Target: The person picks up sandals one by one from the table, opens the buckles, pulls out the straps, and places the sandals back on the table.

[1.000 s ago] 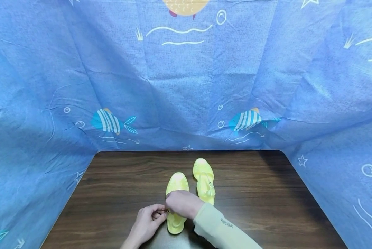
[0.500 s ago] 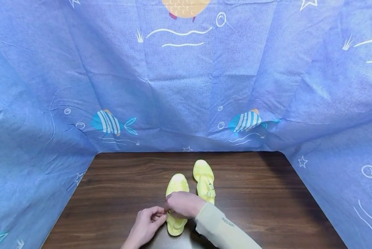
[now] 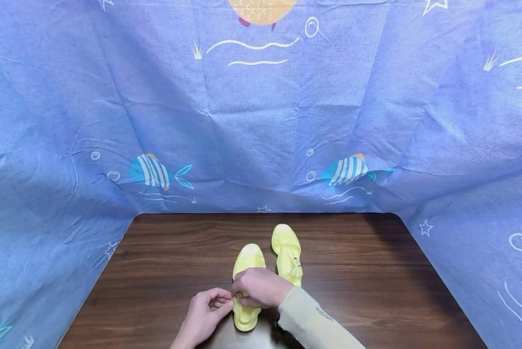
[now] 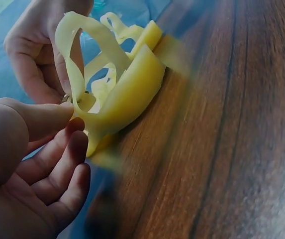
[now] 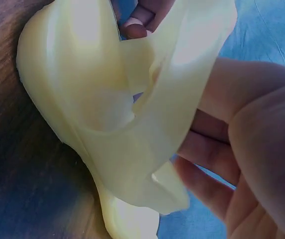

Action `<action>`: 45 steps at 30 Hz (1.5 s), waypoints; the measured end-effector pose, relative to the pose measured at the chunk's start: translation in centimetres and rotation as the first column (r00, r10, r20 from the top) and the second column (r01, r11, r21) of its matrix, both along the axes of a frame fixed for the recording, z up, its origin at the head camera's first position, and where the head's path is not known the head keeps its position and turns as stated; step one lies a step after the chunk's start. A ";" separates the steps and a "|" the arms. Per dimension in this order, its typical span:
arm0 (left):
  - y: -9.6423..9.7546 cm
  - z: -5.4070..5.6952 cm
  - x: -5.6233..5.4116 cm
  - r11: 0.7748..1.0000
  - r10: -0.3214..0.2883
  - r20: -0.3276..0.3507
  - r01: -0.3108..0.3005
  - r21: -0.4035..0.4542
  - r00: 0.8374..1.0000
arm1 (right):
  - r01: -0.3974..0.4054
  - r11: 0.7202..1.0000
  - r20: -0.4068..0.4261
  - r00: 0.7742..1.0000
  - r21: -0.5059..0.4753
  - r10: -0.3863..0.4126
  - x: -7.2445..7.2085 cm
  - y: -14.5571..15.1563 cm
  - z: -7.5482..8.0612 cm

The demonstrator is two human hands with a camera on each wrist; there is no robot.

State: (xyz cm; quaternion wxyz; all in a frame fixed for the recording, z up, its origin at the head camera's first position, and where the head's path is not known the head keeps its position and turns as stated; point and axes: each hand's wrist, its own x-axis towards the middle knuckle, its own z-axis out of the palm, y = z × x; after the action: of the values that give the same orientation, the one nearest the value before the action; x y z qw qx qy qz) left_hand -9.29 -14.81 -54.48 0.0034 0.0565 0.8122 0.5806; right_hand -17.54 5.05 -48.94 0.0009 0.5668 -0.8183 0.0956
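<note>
A pale yellow buckled sandal (image 3: pixel 248 256) lies on the brown wooden table, toe pointing away from me. My left hand (image 3: pixel 203 311) is at its left side; in the left wrist view its thumb and forefinger pinch the sandal's strap (image 4: pixel 73 69) beside a small metal buckle (image 4: pixel 66 98). Over the middle of the sandal reaches my right hand (image 3: pixel 264 287), its fingers curled at the same strap and buckle from the other side. Those right fingertips are partly hidden in every view. The right wrist view shows the heel part (image 5: pixel 77 74) and loose straps close up.
A matching yellow sandal (image 3: pixel 285 240) stands just to the right and slightly farther back, its strap and buckle on its right side. Blue cloth (image 3: pixel 261 126) printed with fish hangs behind the table (image 3: pixel 178 252) and along both sides.
My right hand has shifted slightly to the right, and the buckle shows more clearly between the two hands. The left hand has stayed nearly still. Both sandals keep their places.
</note>
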 end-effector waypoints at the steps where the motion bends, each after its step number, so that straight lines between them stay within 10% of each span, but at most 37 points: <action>1: 0.0 0.0 0.0 1.000 0.002 0.000 -0.002 0.006 1.000 | -0.001 1.000 -0.015 1.000 -0.006 0.001 0.0 0.0 0.0; 45: 1.0 0.5 -0.2 0.985 0.170 0.067 -0.171 0.009 0.983 | -0.032 0.999 -0.020 0.999 0.018 0.032 0.0 -0.2 0.2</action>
State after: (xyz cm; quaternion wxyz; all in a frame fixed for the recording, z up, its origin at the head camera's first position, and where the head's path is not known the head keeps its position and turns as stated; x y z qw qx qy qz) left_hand -9.50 -13.81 -53.97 -0.0202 -0.0325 0.8093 0.5861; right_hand -17.53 4.88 -48.72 0.0025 0.5806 -0.8100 0.0827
